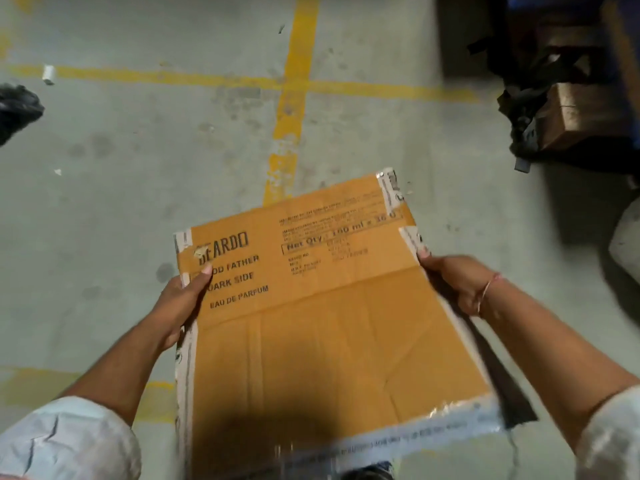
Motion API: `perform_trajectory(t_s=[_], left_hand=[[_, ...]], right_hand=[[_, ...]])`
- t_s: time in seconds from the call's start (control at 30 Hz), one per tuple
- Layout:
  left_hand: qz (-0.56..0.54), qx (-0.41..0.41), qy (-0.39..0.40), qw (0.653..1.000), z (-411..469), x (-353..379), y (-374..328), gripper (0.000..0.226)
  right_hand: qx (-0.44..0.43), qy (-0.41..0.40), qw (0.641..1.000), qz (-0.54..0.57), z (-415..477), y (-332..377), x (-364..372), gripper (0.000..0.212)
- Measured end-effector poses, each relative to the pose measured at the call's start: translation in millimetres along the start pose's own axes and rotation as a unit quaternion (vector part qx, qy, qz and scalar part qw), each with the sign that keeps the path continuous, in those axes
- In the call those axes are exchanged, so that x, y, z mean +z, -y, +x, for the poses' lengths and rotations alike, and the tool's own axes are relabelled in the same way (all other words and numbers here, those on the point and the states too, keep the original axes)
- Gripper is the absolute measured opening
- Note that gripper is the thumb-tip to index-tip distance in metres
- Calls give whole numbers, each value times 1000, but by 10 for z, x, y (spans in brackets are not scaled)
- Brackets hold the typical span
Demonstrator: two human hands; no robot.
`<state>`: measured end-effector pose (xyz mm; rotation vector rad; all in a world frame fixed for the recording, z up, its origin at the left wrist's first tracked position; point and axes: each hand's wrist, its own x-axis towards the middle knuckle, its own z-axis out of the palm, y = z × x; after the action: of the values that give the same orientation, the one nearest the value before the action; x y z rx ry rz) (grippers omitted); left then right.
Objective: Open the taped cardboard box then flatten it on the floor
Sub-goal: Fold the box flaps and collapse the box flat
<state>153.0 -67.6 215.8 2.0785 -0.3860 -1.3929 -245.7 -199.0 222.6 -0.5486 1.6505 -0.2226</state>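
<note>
A brown cardboard box (322, 317), collapsed flat, is held in the air above the concrete floor. It has black print on its far half and white printed tape along its edges. My left hand (180, 306) grips its left edge, thumb on top over the print. My right hand (457, 282) grips the right edge at the fold line; a thin bracelet shows on that wrist. The box's near end reaches down toward my body and hides my feet.
Yellow painted lines (291, 109) cross the grey floor ahead. A black bag (17, 110) lies at the left edge. A dark pile with a brown box (581, 116) stands at the upper right. A small white scrap (48, 74) lies far left.
</note>
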Motion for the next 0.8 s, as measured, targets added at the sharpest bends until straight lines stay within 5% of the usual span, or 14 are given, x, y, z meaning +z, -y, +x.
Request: perform_trajectory(t_s=[0.17, 0.3, 0.37, 0.43, 0.57, 0.63, 0.8], left_hand=[[-65, 26, -32, 997, 36, 116, -249, 52], [-105, 75, -47, 991, -43, 204, -361, 40], [-108, 88, -45, 989, -80, 171, -483, 21], [-136, 78, -31, 987, -100, 103, -556, 49], [-289, 59, 45, 954, -33, 113, -611, 66], [-373, 34, 94, 922, -95, 195, -735, 62], [-389, 69, 181, 901, -162, 371, -780, 33]], right_hand=[[-132, -87, 987, 6, -160, 566, -115, 38], [-189, -67, 979, 28, -408, 493, -310, 27], [-203, -56, 976, 58, -449, 414, -460, 52], [-212, -54, 974, 62, -442, 274, -666, 79], [-155, -23, 986, 63, -564, -59, -1005, 33], [-129, -24, 990, 48, -615, -219, -1076, 31], [-50, -91, 994, -18, -553, -613, -1166, 33]])
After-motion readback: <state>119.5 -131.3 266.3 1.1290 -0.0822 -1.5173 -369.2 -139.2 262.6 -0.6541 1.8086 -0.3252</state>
